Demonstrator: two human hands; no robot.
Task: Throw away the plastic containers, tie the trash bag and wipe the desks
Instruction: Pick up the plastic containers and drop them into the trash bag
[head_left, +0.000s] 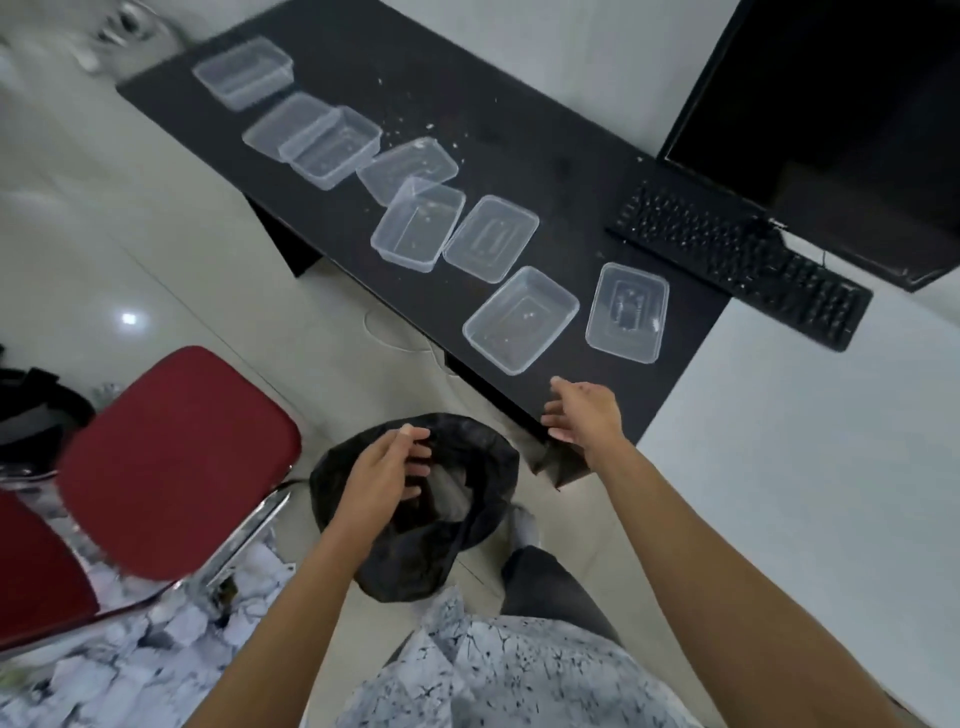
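Several clear rectangular plastic containers (521, 319) and lids lie scattered along a black desk (519, 156), seen from above by a person standing at its near corner.

The left hand (382, 467) grips the rim of a black plastic trash bag (415, 551), fingers curled inside its open mouth, holding it up above the pale tiled floor (208, 260) just below the desk's edge. The right hand (587, 413) hovers empty with fingers spread loosely, over the desk's near corner, close to the nearest open container and a flat clear lid (627, 312) beside it. A black keyboard (737, 262) and dark monitor (831, 114) sit to the right, where a white desk (805, 441) adjoins. A red padded chair (176, 462) stands at left, near crumpled white paper (156, 649) on the floor.
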